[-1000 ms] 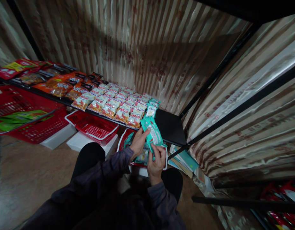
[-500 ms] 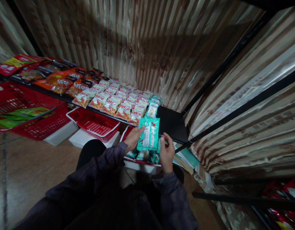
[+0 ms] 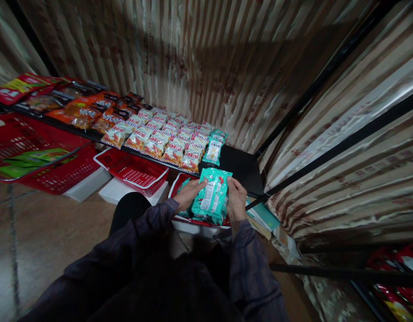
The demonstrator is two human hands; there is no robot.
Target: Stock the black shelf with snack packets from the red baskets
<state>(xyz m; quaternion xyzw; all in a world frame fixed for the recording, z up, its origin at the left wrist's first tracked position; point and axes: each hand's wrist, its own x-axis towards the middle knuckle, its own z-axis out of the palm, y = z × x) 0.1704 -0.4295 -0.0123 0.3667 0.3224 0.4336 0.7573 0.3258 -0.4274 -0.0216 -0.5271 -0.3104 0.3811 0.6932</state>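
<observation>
A teal snack bag (image 3: pixel 211 193), its printed back facing up, is held between my two hands. My left hand (image 3: pixel 190 193) pinches its left side, thumb on top. On the opposite side, my right hand (image 3: pixel 236 197) grips the upper right edge with thumb and fingers. Under the bag stands a red basket (image 3: pixel 174 185) with a white rim, and more teal bags (image 3: pixel 183 190) lie in it, partly covered by my hands. Just beyond, a row of teal bags (image 3: pixel 214 150) lies on the black shelf (image 3: pixel 240 167), beside white-and-orange snack bags (image 3: pixel 155 144).
Orange snack bags (image 3: pixel 87 114) and red bags (image 3: pixel 23 87) fill the shelf's left part. Below it are a small red basket (image 3: pixel 135 172) and a larger red basket (image 3: pixel 48 174) holding green packets (image 3: pixel 31 162). A black metal bar (image 3: pixel 327 154) slants up at right, before a curtain (image 3: pixel 206 58).
My right hand has closed on the right edge of the teal bag, which it was apart from before. The bag has tilted and come slightly lower and to the right.
</observation>
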